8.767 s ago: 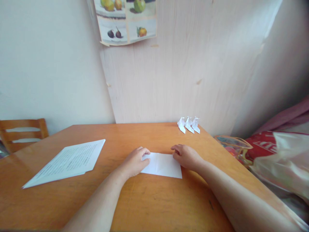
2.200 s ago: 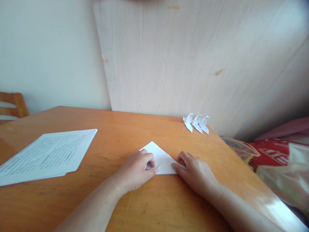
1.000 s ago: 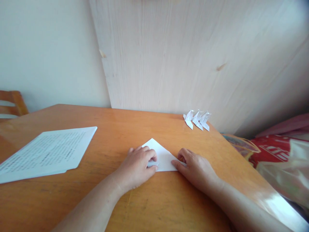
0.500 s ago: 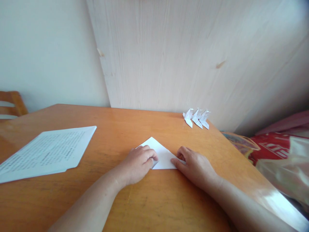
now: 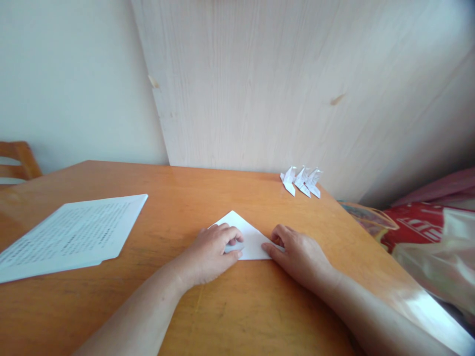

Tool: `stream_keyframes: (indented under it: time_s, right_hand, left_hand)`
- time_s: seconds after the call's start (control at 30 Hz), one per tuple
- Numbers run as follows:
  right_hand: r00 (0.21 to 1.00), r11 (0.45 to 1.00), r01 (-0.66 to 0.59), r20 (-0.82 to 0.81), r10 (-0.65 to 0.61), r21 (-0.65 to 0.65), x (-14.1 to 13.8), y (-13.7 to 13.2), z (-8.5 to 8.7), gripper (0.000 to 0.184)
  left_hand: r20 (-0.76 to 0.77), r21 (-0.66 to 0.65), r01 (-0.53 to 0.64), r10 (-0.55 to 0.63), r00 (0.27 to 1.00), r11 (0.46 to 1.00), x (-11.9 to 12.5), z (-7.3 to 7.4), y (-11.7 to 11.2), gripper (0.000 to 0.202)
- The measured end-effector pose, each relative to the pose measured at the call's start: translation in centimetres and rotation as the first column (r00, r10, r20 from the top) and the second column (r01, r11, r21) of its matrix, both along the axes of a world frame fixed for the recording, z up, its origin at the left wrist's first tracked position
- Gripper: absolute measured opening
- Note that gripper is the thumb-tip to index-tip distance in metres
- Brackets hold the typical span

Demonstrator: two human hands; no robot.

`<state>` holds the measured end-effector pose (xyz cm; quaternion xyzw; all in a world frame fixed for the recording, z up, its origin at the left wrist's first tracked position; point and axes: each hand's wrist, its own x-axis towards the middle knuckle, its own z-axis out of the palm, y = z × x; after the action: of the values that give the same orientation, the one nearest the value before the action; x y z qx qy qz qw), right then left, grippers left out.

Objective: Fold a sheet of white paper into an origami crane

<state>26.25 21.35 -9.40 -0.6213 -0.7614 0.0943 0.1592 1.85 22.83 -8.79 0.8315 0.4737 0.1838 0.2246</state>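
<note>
A white sheet of paper (image 5: 252, 240), folded into a triangle with its point away from me, lies flat on the table in front of me. My left hand (image 5: 213, 249) rests over its left part, thumb along the near edge and fingers curled onto the paper, with a gap between thumb and forefinger. The left corner is hidden under this hand. At the right corner, my right hand (image 5: 300, 252) holds the paper between its thumb and bent fingers.
The wooden table (image 5: 237, 311) meets a pale wood panel (image 5: 241, 89) at the back. Three folded paper figures (image 5: 301, 182) stand near its far right edge. Printed sheets (image 5: 81, 230) lie at left. A chair (image 5: 24, 160) and a red bag (image 5: 415, 222) are beyond the table.
My left thumb has moved away from the curled fingers and now lies along the paper's near edge. The right hand and the paper have hardly moved.
</note>
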Motion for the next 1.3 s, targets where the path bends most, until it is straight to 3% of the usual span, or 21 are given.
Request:
stream_keyframes:
  time_s: [0.2,0.57,1.3]
  right_hand:
    - [1.0,1.0,0.005,0.005,-0.005,-0.005,-0.05,-0.01,0.05,0.018]
    - [1.0,1.0,-0.009,-0.007,0.009,0.017,-0.05,-0.02,-0.01,0.017]
    - [1.0,1.0,-0.001,0.001,0.001,-0.004,-0.05,-0.03,0.12,0.018]
  left_hand:
    - [-0.069,0.009,0.041,-0.04,0.997,0.999,-0.18,0.26,-0.45,0.046]
    - [-0.118,0.037,0.086,-0.081,0.99,0.996,-0.06,0.19,-0.52,0.034]
    - [-0.149,0.023,0.041,-0.037,0.988,0.999,0.33,0.8,-0.55,0.043]
